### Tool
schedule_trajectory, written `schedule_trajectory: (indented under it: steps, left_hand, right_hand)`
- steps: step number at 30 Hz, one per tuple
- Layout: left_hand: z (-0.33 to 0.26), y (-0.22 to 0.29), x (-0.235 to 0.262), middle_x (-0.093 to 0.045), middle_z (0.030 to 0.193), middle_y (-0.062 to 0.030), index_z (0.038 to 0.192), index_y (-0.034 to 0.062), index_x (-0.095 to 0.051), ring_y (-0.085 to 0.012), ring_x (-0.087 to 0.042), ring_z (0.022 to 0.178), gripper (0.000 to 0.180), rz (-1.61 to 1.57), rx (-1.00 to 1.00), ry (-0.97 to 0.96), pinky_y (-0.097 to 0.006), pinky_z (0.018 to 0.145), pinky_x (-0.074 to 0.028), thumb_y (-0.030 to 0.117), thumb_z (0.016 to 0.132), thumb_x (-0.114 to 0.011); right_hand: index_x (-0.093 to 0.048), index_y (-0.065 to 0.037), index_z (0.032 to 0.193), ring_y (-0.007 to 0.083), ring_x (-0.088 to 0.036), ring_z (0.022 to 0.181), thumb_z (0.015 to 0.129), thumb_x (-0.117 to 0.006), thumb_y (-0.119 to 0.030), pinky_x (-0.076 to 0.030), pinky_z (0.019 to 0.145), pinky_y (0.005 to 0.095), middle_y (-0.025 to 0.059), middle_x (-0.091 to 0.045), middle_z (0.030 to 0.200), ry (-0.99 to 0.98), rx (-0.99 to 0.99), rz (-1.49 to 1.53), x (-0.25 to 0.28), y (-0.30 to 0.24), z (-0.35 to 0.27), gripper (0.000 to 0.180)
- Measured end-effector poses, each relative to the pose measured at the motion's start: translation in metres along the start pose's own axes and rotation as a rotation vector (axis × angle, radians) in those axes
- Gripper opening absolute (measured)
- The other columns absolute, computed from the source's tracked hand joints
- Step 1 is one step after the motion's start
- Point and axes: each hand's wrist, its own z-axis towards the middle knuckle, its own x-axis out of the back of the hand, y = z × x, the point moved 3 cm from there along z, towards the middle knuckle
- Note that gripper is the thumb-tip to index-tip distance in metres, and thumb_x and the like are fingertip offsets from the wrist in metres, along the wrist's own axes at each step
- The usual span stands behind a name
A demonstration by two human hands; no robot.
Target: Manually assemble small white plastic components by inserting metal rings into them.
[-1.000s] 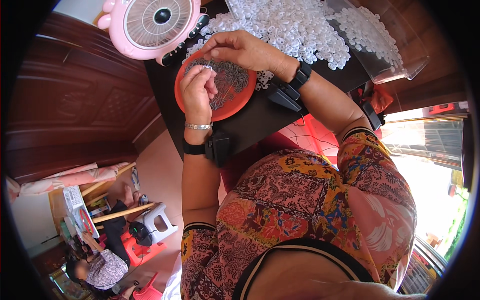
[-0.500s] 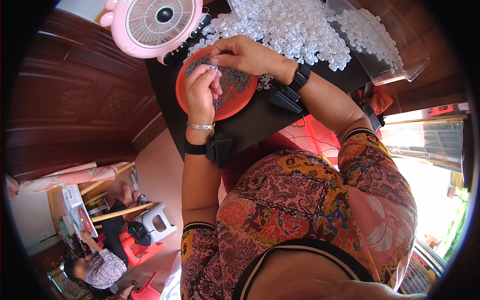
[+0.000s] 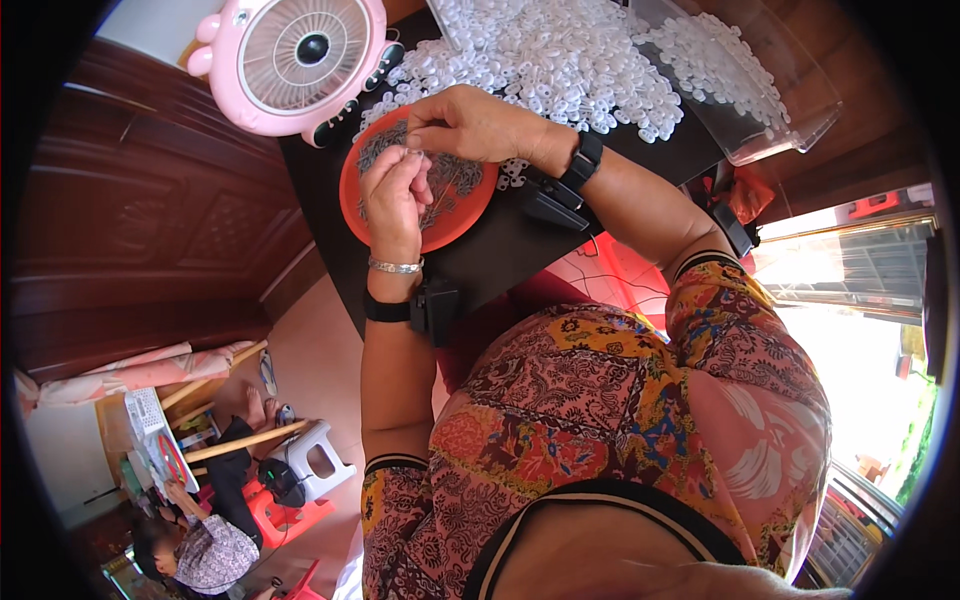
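Note:
Over an orange bowl [image 3: 462,226] on the black table, my two hands meet fingertip to fingertip. My left hand [image 3: 394,200], with a silver bracelet at its wrist, is closed in a pinch on a small white plastic piece [image 3: 415,152], mostly covered by the fingers. My right hand [image 3: 485,125] comes in from the right, thumb and index finger pressed together at that piece. Whatever its fingertips hold is too small to make out. Many small grey parts [image 3: 462,182] lie in the bowl beneath both hands.
Behind the bowl spreads a big heap of small white pieces [image 3: 560,65]. A clear plastic bin [image 3: 775,150] with more of them stands at the right. The pink fan [image 3: 232,90] is at the far left. Lower left, another person [image 3: 215,550] sits at a separate table.
The view has shifted slightly, moving the table scene left and down. The white piece between my left fingertips shows less than before. Both hands stay together over the bowl.

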Motion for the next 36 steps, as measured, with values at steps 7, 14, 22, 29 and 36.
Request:
schedule_trajectory:
  steps: [7, 14, 22, 29, 36]
  left_hand:
    - [0.005, 0.002, 0.014, -0.047, 0.057, 0.0006, 0.072, 0.0031, -0.056, -0.0084, -0.043, 0.045, 0.016, -0.117, -0.073, 0.103, -0.019, 0.041, -0.031, 0.012, 0.084, -0.050]
    - [0.006, 0.001, 0.014, -0.047, 0.056, -0.0001, 0.071, 0.0032, -0.055, -0.0089, -0.044, 0.045, 0.016, -0.126, -0.050, 0.102, -0.020, 0.040, -0.031, 0.012, 0.083, -0.048]
    - [0.005, 0.003, 0.012, -0.047, 0.055, -0.0003, 0.070, 0.0028, -0.055, -0.0089, -0.044, 0.045, 0.016, -0.132, -0.048, 0.107, -0.020, 0.040, -0.031, 0.011, 0.083, -0.048]
    - [0.006, -0.001, 0.014, -0.050, 0.056, -0.0012, 0.072, 0.0028, -0.056, -0.0090, -0.045, 0.045, 0.016, -0.140, -0.061, 0.089, -0.020, 0.040, -0.031, 0.012, 0.083, -0.049]
    - [0.004, 0.002, 0.013, -0.053, 0.058, -0.0019, 0.075, 0.0027, -0.057, -0.0093, -0.048, 0.047, 0.016, -0.150, -0.048, 0.067, -0.020, 0.043, -0.033, 0.013, 0.084, -0.049]
  right_hand:
    - [-0.066, -0.007, 0.089, 0.0229, -0.062, 0.066, 0.083, -0.058, -0.024, -0.048, 0.063, 0.0329, 0.0100, -0.064, 0.072, 0.395, -0.041, -0.395, 0.048, 0.018, 0.003, 0.019]
    - [-0.067, -0.012, 0.086, 0.0292, -0.062, 0.079, 0.076, -0.056, -0.019, -0.049, 0.069, 0.0393, 0.0097, -0.066, 0.082, 0.207, -0.245, -0.760, 0.062, 0.061, -0.002, 0.017]
    - [-0.067, -0.011, 0.084, 0.0293, -0.062, 0.084, 0.074, -0.054, -0.016, -0.049, 0.069, 0.0408, 0.0107, -0.065, 0.083, 0.175, -0.208, -0.947, 0.050, 0.075, 0.002, 0.017]
    - [-0.067, -0.008, 0.092, 0.0173, -0.062, 0.073, 0.079, -0.062, -0.024, -0.049, 0.065, 0.0306, 0.0056, -0.067, 0.082, 0.174, -0.306, -0.157, 0.054, 0.070, 0.004, 0.021]
    - [-0.062, -0.002, 0.102, 0.0054, -0.057, 0.073, 0.085, -0.061, -0.018, -0.046, 0.066, 0.0197, 0.0005, -0.065, 0.086, -0.003, -0.297, 0.511, 0.033, 0.033, 0.004, 0.023]
